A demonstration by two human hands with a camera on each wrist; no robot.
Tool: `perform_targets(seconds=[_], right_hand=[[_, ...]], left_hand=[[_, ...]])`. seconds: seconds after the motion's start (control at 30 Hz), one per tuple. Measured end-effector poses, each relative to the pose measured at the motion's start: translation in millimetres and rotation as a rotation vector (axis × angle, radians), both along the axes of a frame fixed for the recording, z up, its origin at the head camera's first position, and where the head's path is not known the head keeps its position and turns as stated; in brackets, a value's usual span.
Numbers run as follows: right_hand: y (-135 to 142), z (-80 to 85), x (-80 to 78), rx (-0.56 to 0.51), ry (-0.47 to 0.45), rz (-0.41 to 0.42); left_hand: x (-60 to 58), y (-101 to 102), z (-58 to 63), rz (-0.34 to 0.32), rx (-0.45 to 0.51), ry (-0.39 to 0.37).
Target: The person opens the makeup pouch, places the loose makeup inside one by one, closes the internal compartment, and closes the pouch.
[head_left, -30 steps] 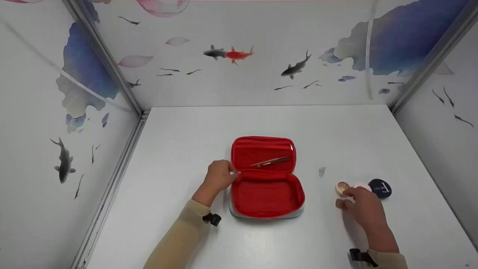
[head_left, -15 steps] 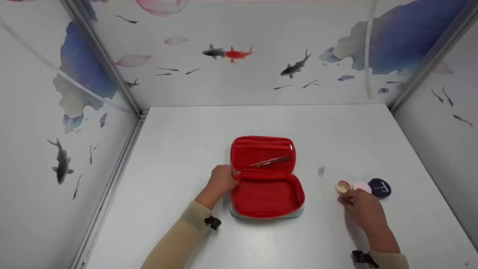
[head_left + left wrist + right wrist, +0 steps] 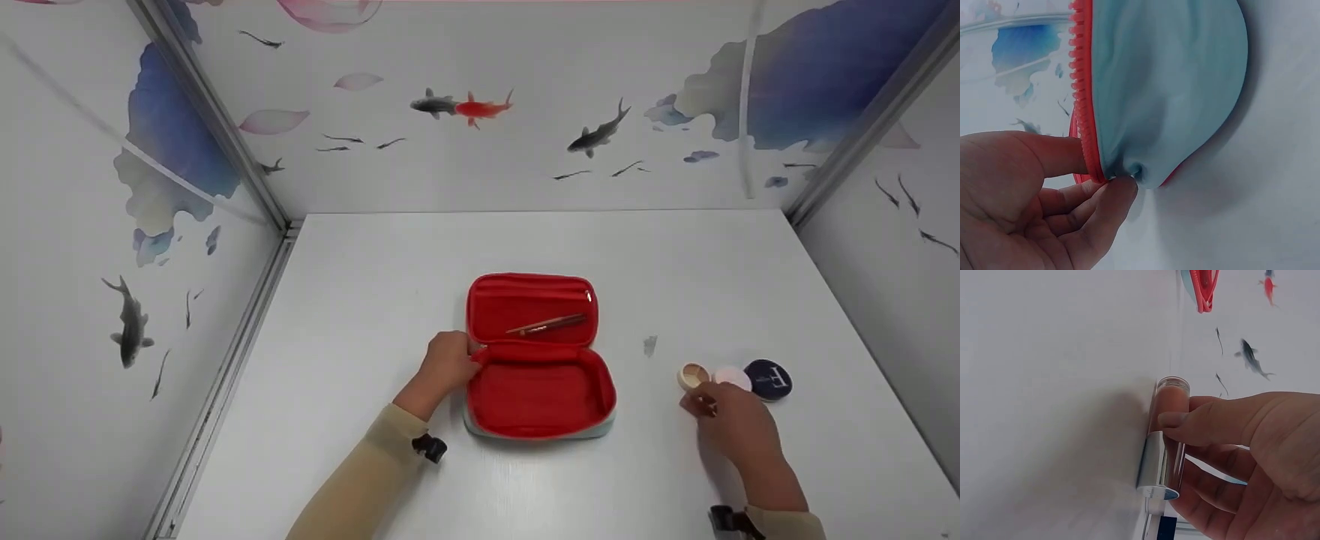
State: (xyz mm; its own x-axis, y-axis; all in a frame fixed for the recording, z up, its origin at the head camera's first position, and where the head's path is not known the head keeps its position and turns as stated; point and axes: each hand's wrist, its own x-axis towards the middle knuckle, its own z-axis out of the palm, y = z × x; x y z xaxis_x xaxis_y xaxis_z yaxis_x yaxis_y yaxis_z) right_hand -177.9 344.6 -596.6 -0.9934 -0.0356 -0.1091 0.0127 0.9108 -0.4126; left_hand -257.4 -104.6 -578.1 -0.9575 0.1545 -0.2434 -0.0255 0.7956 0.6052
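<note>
An unzipped cosmetic bag (image 3: 540,390), red inside and light blue outside, lies spread on the white table. My left hand (image 3: 448,364) pinches its side edge near the hinge; in the left wrist view the thumb and fingers grip the red zipper edge (image 3: 1086,112) and blue fabric. Two slim copper-coloured sticks (image 3: 551,324) lie in the lid. My right hand (image 3: 739,424) holds a small lipstick tube (image 3: 1165,433) with a clear, coral-toned top and a silver base, thumb on one side, fingers behind. In the right wrist view it is close over the table.
Beyond the right hand stand a small round cream-rimmed pot (image 3: 693,376), a pale pink round item (image 3: 732,376) partly hidden by the hand, and a dark blue round compact (image 3: 769,380). A grey smudge (image 3: 650,346) marks the table. Printed walls enclose the table.
My right hand's thumb and fingers have closed around the lipstick tube, which lay between them a second ago. The left hand has shifted slightly down along the bag's edge.
</note>
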Motion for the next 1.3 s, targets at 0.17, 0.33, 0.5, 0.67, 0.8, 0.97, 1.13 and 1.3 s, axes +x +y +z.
perform_targets(seconds=[0.17,0.33,0.5,0.67,0.8,0.97,1.13,1.3], right_hand=[[-2.7,0.3,1.8,0.001,0.004,0.012],[-4.8,1.0,1.5,0.002,-0.007,0.005],[-6.8,1.6,1.8,0.014,0.000,0.004],[-10.9,4.3,3.0,0.002,0.016,0.007],[-14.6,5.7,5.4,0.002,0.019,0.016],[-19.0,6.4,5.7,0.028,0.040,0.026],[-24.3,7.9,3.4,0.032,0.061,0.039],[-31.3,10.7,0.9,0.018,0.070,0.056]], left_hand=[[0.0,0.3,-1.5,0.015,0.012,-0.004],[-0.2,1.3,-1.0,0.013,0.007,-0.006],[0.0,2.9,-0.5,0.030,0.000,-0.017],[-0.4,3.3,-1.6,0.046,-0.001,-0.020],[0.6,3.1,-2.1,0.052,0.002,-0.009],[1.6,3.5,-1.1,0.051,0.007,-0.003],[1.6,2.9,-0.8,0.029,-0.008,0.021],[1.9,2.0,-1.3,0.027,-0.003,0.020]])
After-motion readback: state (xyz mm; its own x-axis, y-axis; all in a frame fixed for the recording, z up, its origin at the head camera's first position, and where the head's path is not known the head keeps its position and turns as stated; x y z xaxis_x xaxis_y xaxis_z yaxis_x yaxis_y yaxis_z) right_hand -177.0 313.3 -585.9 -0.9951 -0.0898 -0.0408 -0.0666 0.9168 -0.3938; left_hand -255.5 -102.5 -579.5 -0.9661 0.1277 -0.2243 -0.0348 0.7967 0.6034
